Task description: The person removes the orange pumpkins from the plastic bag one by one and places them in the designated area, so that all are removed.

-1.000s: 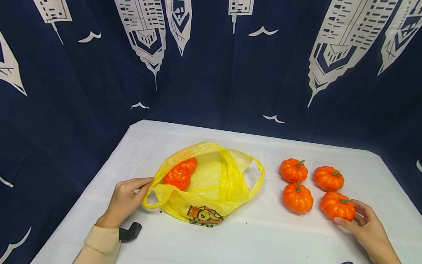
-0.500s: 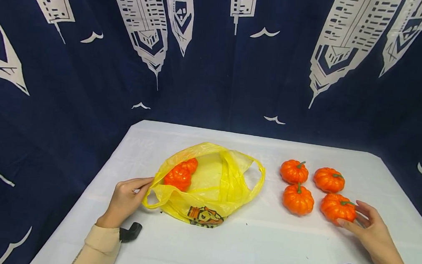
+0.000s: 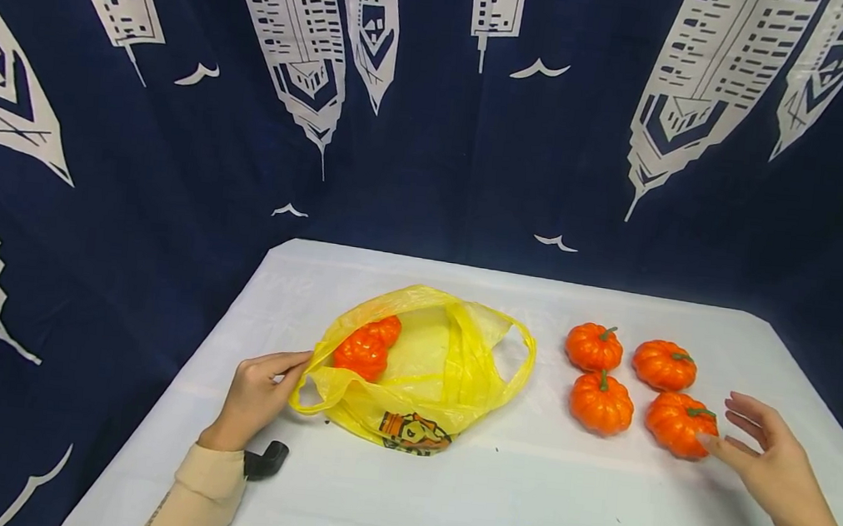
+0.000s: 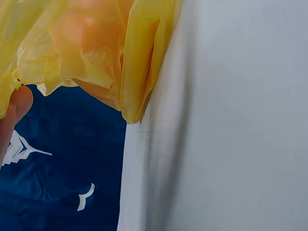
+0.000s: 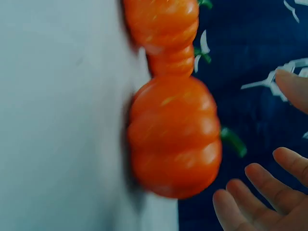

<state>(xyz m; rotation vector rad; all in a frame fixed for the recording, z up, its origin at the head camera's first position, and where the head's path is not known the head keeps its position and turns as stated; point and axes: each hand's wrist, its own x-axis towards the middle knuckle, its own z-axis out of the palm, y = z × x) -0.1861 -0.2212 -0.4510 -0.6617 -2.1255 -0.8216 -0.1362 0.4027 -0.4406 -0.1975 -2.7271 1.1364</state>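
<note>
My left hand [image 3: 257, 395] pinches the left edge of a yellow plastic bag [image 3: 417, 405], whose mouth gapes upward. Inside the bag lie red-orange bell-pepper-like pieces [image 3: 362, 354], partly covered by its left side. To the right, small orange pumpkins with green stems stand in two rows. My right hand [image 3: 774, 452] is beside the front right pumpkin [image 3: 681, 425], fingers spread and thumb near its side. The right wrist view shows this pumpkin [image 5: 175, 137] apart from the fingertips [image 5: 224, 202]. In the left wrist view, thin yellow plastic [image 4: 142, 62] hangs by the thumb.
Behind the front pair sit a back left pumpkin [image 3: 594, 347] and a back right pumpkin [image 3: 664, 365]; a front left pumpkin [image 3: 601, 402] is nearer the bag. A white cloth [image 3: 490, 511] covers the table. A dark blue printed curtain [image 3: 429, 172] hangs behind.
My right hand has let go of the front right pumpkin and drawn back to the right, fingers opening. The left hand keeps its pinch on the bag. The head view has shifted slightly.
</note>
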